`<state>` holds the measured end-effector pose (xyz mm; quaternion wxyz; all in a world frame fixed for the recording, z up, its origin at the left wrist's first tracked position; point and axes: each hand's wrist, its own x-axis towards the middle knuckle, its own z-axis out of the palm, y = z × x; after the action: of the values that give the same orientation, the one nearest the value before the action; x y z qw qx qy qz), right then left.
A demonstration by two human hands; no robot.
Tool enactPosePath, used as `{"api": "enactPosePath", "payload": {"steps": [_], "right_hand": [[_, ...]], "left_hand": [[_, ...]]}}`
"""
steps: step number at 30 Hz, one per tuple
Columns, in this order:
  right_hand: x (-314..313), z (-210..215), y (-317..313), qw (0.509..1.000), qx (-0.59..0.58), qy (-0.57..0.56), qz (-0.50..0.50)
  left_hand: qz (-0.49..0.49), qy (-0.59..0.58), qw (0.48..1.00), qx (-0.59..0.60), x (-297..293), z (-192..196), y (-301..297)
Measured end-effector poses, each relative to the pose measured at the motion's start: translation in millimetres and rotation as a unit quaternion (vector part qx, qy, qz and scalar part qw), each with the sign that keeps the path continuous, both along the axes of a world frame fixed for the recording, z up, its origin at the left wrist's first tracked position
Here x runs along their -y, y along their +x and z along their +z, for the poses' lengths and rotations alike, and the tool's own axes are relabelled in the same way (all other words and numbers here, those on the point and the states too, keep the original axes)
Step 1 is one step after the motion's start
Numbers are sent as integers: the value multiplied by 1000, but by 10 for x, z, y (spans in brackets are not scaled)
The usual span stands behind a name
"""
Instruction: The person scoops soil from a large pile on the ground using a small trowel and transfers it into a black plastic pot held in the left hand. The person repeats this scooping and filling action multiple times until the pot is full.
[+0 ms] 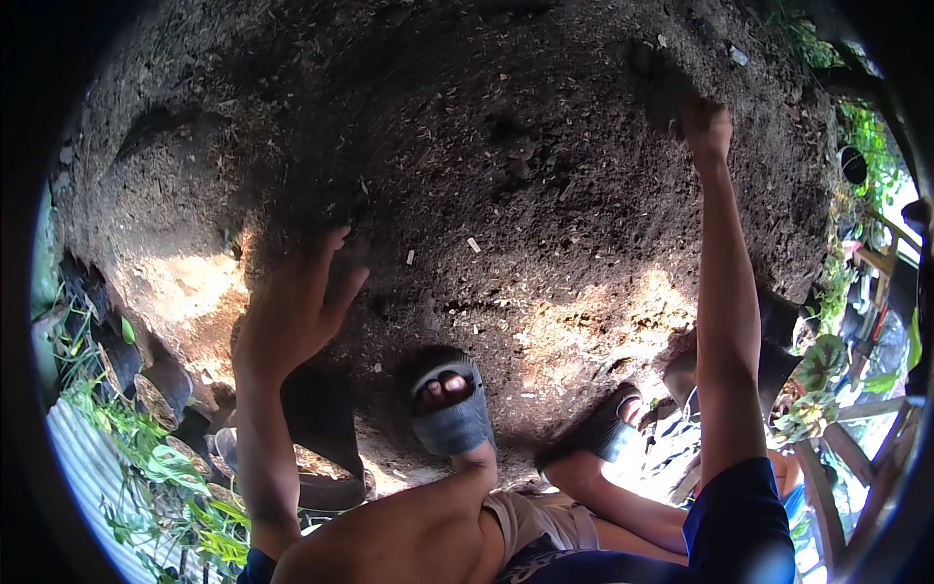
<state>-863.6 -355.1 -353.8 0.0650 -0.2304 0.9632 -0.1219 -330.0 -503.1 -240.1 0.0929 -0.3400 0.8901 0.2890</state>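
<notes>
Count: two hands, two sandals, one broad spread of dark soil. The soil fills the middle and top of the view, ahead of the feet and under both hands.

Pale chips near centre: two clear ones, lying close together. One whitish scrap at upper right. Sunlit patches on the soil: two big ones, left and right.

Left hand: low over the soil, forearm running almost straight up from the lower edge. Grip spread, thumb well apart from the fingers, nothing visible in it. Can't tell if it touches the soil.

Right hand: reaching far out to upper right, arm nearly straight. Fingers look curled, but the area by them is dark and blurred; can't tell if the grip is pinching anything.

Left sandal and right sandal both worn, on the near soil. One dark pot just beside the left forearm. Plants at lower left.
</notes>
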Motion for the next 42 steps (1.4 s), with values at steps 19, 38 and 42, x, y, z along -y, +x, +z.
{"api": "enactPosePath", "payload": {"steps": [19,38,42], "right_hand": [[514,551,-551,868,-256,353,239],[-282,-339,45,991,68,-77,86],[-135,-351,460,890,371,-235,125]], "left_hand": [[0,33,999,31,22,45,8],[-26,28,999,36,-22,70,-40],[-22,29,999,29,-32,56,-75]]}}
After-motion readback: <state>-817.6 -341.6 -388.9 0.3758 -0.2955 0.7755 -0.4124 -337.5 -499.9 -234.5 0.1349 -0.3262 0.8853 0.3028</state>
